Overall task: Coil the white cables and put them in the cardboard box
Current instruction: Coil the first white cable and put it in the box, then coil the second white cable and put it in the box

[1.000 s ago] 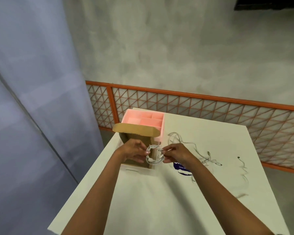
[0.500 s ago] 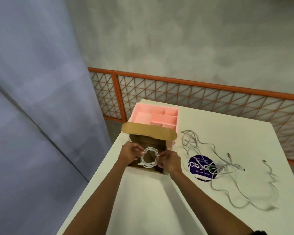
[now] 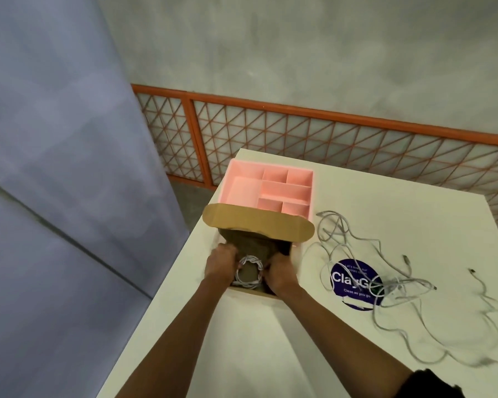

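Now the coiled cable (image 3: 249, 272) sits held between the fingers (image 3: 234, 255).

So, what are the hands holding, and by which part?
The coiled white cable: left hand grips its left side, right hand its right side, inside the cardboard box.

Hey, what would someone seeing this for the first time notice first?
Probably the left hand and right hand near the left edge of the white table, holding a coiled white cable down inside the open cardboard box. Just behind the box sits a bright pink divided tray. To the right, a tangle of loose white cables sprawls across a purple round sticker.
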{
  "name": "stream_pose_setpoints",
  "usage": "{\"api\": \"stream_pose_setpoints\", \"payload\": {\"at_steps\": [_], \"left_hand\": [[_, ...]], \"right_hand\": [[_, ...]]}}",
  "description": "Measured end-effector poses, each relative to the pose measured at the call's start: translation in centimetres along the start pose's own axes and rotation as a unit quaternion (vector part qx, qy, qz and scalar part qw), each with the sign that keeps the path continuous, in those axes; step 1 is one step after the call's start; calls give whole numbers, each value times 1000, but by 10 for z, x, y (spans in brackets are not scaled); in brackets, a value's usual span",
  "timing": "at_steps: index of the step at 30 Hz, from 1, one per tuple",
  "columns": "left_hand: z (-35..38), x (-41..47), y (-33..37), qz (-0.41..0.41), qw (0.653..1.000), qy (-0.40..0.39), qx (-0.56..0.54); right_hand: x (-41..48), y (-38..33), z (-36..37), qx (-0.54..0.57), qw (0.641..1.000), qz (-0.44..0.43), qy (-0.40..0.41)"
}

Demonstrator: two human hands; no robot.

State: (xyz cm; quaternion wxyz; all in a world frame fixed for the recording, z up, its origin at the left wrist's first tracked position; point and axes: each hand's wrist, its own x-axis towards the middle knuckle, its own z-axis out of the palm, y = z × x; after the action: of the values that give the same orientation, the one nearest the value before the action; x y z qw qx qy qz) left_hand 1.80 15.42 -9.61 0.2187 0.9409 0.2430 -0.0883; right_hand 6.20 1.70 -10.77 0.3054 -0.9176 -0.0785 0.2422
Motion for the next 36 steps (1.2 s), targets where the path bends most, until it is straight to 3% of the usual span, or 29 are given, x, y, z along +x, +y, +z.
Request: {"api": "stream_pose_setpoints", "payload": {"at_steps": [5,10,14,17,24,32,36], "left_hand": [[7,1,-2,-7,1000,-12,0],[9,-5,-3,-4,999,0,-45],[8,-27,12,59,995,33,-68],[12,-50,36,109,990,35,-82],[39,-86,113,183,971,-41,-147],[75,-79,169,109,989,-79,-61],[85,-72,185,54,994,-78,-48]], "right_hand": [[0,-1,1,-45,998,-18,-27],[-18,2,-17,-5,998,-57,-28],[-46,19,-48,77,990,-108,-36],[-59,44,-69,64,989,-124,-52],[-77,111,-113,70,995,-52,-49],[-76,155,-141,54,997,-13,48],[-69,162,-140,60,998,0,34]]}}
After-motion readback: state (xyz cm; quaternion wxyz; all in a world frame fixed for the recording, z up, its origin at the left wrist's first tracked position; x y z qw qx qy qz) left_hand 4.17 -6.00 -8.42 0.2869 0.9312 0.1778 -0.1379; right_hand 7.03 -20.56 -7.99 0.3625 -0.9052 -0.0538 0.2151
